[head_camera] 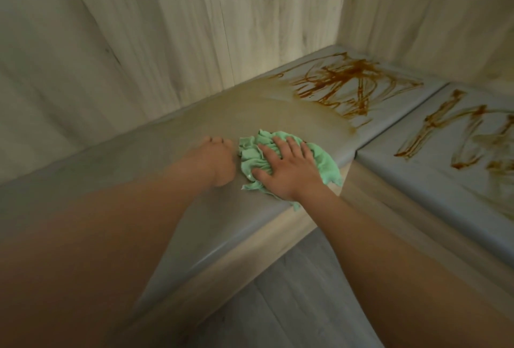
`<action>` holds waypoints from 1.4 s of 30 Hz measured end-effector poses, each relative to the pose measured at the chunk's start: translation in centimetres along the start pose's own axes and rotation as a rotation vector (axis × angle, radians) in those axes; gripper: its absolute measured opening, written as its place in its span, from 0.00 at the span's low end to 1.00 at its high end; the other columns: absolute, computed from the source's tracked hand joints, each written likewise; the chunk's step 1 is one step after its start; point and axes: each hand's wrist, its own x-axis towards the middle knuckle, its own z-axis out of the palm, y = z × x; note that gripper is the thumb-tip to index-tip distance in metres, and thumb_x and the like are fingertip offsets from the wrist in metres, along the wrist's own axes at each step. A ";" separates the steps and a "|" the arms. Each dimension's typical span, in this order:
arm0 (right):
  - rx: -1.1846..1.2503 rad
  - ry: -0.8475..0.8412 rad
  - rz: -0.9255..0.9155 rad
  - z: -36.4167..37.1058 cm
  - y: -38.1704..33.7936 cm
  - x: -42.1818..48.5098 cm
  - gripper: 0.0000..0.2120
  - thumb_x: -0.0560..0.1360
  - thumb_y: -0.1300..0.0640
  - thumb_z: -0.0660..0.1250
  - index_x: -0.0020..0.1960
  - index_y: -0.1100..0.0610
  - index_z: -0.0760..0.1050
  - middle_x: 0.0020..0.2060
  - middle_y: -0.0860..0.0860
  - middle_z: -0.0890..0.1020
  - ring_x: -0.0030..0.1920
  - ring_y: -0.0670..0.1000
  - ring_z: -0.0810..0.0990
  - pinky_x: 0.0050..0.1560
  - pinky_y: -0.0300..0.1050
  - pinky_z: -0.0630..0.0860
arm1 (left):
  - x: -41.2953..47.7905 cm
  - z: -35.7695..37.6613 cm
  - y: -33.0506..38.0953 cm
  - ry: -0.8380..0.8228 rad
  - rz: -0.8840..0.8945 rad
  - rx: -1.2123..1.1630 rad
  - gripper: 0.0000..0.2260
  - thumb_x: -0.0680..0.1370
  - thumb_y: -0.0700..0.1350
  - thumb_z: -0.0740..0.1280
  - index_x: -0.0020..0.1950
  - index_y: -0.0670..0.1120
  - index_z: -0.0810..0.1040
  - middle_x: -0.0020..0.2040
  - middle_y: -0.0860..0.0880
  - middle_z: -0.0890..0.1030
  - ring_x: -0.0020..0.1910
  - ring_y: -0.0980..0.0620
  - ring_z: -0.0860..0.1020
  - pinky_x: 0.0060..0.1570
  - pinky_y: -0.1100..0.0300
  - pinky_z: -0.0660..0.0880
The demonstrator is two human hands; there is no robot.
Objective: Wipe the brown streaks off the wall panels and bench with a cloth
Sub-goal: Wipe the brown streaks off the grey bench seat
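A crumpled green cloth (319,158) lies on the grey bench (172,147) near its front edge. My right hand (286,169) presses flat on the cloth with its fingers spread. My left hand (217,158) rests on the bench just left of the cloth, fingers curled under, holding nothing. Brown streaks (345,83) cover the bench's far corner, with a faint brownish smear between them and the cloth. More brown streaks (450,127) mark the adjoining bench section (417,169) on the right.
Pale wood-grain wall panels (139,27) rise behind the bench and meet a second wall (431,8) at the corner. A seam (400,122) separates the two bench sections. Grey plank floor (292,292) lies below the bench front.
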 end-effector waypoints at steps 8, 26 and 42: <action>0.012 0.018 -0.101 -0.6 4.2 1.1 0.32 0.79 0.27 0.50 0.81 0.34 0.53 0.83 0.43 0.52 0.83 0.50 0.48 0.81 0.56 0.43 | 5.8 -2.4 3.9 0.123 0.167 -0.056 0.16 0.80 0.41 0.64 0.68 0.42 0.74 0.66 0.39 0.78 0.65 0.39 0.77 0.63 0.51 0.73; 0.000 -0.109 0.123 -3.0 6.2 7.0 0.32 0.80 0.29 0.52 0.81 0.33 0.49 0.84 0.42 0.46 0.83 0.48 0.40 0.81 0.57 0.38 | 16.9 -1.8 2.4 0.169 0.477 -0.384 0.06 0.83 0.45 0.61 0.56 0.47 0.76 0.56 0.47 0.73 0.55 0.46 0.72 0.51 0.55 0.68; 0.189 0.100 0.359 -9.2 11.9 5.3 0.26 0.78 0.49 0.64 0.75 0.50 0.66 0.71 0.52 0.68 0.72 0.56 0.67 0.71 0.54 0.68 | 15.9 -3.2 8.5 -0.024 0.258 -0.467 0.38 0.78 0.53 0.67 0.84 0.50 0.52 0.79 0.44 0.64 0.78 0.40 0.63 0.75 0.42 0.65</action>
